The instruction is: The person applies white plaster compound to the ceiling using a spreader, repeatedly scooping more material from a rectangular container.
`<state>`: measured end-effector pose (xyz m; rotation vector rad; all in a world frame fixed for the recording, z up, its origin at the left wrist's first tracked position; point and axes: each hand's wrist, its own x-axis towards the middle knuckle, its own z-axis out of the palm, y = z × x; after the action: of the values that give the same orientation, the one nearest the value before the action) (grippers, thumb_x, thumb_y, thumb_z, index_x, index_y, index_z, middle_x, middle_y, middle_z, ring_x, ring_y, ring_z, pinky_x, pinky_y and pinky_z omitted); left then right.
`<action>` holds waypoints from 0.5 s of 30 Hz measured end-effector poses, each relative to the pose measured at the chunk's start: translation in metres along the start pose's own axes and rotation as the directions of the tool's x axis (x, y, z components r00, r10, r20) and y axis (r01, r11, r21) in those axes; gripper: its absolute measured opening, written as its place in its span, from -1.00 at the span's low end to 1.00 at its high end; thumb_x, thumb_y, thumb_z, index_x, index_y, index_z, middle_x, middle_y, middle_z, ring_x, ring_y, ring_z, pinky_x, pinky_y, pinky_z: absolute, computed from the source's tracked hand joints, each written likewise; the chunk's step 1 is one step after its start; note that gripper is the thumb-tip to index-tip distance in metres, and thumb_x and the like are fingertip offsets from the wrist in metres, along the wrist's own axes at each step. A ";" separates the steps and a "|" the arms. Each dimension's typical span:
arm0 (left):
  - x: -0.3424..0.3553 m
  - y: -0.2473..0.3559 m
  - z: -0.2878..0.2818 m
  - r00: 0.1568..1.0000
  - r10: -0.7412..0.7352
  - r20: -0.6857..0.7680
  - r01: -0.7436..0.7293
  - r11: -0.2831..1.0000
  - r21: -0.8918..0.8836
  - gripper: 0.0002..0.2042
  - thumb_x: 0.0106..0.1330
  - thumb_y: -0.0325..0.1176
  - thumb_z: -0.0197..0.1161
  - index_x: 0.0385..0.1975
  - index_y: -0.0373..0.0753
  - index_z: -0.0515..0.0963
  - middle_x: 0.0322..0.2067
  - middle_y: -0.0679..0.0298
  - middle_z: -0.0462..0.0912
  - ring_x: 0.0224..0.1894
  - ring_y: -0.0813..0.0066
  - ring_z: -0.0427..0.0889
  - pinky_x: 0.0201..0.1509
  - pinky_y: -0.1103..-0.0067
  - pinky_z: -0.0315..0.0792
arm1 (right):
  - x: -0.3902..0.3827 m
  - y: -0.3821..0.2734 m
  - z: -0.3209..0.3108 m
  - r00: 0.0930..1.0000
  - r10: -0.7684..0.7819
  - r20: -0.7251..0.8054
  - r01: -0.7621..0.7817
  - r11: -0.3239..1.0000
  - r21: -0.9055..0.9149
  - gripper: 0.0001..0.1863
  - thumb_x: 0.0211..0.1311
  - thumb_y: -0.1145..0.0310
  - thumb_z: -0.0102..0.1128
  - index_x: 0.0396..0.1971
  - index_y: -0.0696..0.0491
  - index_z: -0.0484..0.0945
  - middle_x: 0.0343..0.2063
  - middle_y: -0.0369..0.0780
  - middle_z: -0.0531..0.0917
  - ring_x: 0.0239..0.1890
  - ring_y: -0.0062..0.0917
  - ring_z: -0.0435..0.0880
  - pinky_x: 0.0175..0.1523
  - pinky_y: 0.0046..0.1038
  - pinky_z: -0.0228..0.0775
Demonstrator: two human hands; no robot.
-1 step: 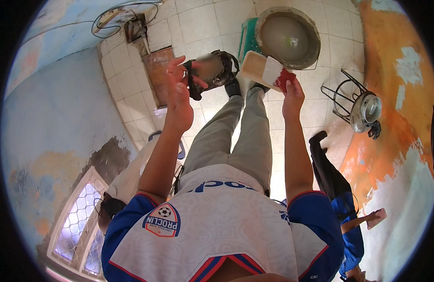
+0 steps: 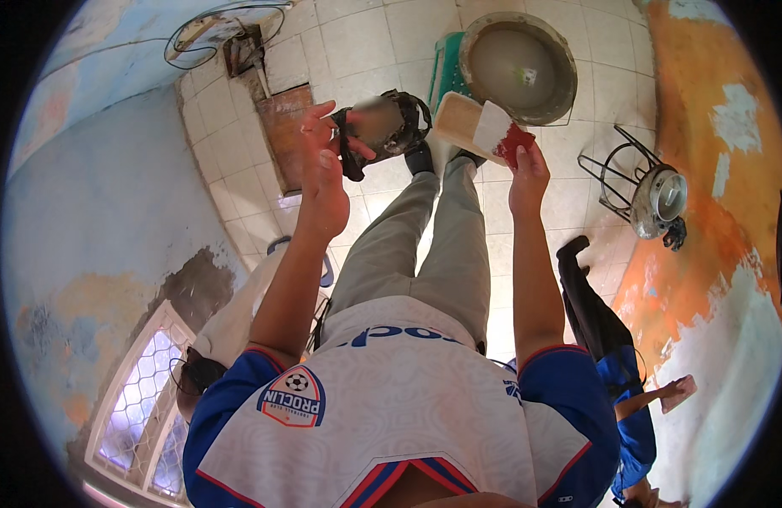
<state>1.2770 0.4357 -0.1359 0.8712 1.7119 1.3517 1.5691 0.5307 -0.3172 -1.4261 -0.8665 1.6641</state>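
Observation:
My left hand (image 2: 325, 173) has some fingers stretched upward, while others hook into the black plastic-like wrapping (image 2: 353, 162) of a bundle whose middle is blurred. It seems to hang from those fingers; its contents cannot be made out. In my right hand (image 2: 529, 173), thumb and fingers pinch a flat sheet (image 2: 492, 125), white with a rough dark-red end, perhaps folded sandpaper. Behind that sheet is a shallow beige tray (image 2: 458, 118) with rounded corners. Whether the right hand also grips the tray is hidden.
A large round tub (image 2: 564, 72) of cloudy grey liquid stands beyond my feet, beside a green container (image 2: 446, 63). A black-legged stool (image 2: 615, 173) with a bowl (image 2: 668, 196) is on the right. Near the right wall, another person (image 2: 598, 313) holds a pinkish piece (image 2: 679, 394).

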 end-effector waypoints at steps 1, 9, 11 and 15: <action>0.001 0.000 0.001 1.000 0.003 0.007 -0.003 1.000 -0.005 -0.23 0.50 0.33 -0.21 0.37 -0.29 0.11 0.10 0.02 0.49 -0.25 0.39 0.62 -0.15 0.51 0.45 | -0.002 -0.004 -0.001 1.000 0.004 0.005 -0.004 0.999 0.046 -0.65 0.53 0.43 0.07 0.20 0.24 0.50 0.05 -0.15 0.66 0.04 -0.46 0.67 0.18 -0.39 0.54; 0.002 0.009 0.008 0.997 -0.009 0.081 0.009 1.000 -0.007 -0.15 0.45 0.44 -0.33 0.39 -0.27 0.03 0.07 0.00 0.50 -0.25 0.38 0.62 -0.18 0.50 0.47 | -0.022 -0.094 0.033 0.972 -0.207 0.111 0.193 0.973 0.125 -0.72 0.52 0.51 0.00 0.11 0.26 0.53 -0.01 -0.15 0.68 0.05 -0.49 0.65 0.23 -0.37 0.49; 0.000 0.012 0.008 0.991 0.012 0.132 -0.011 1.000 -0.005 -0.11 0.41 0.48 -0.38 0.39 -0.25 0.01 0.06 -0.01 0.50 -0.25 0.37 0.62 -0.19 0.50 0.48 | -0.031 -0.117 0.052 0.945 -0.234 0.228 0.218 0.972 0.092 -0.73 0.51 0.53 0.01 0.09 0.24 0.55 -0.02 -0.15 0.69 0.06 -0.48 0.66 0.25 -0.37 0.47; -0.002 0.018 0.004 0.988 0.048 0.147 -0.050 0.999 0.013 -0.05 0.31 0.58 -0.45 0.41 -0.17 -0.02 0.05 -0.01 0.50 -0.23 0.37 0.61 -0.22 0.52 0.45 | -0.029 -0.107 0.084 0.906 -0.173 0.386 0.173 0.984 0.036 -0.77 0.48 0.53 0.07 0.03 0.21 0.59 -0.06 -0.17 0.72 0.03 -0.51 0.68 0.22 -0.45 0.45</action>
<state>1.2825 0.4397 -0.1190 1.0029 1.5995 1.2741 1.5013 0.5548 -0.1984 -0.9948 -1.1745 1.8365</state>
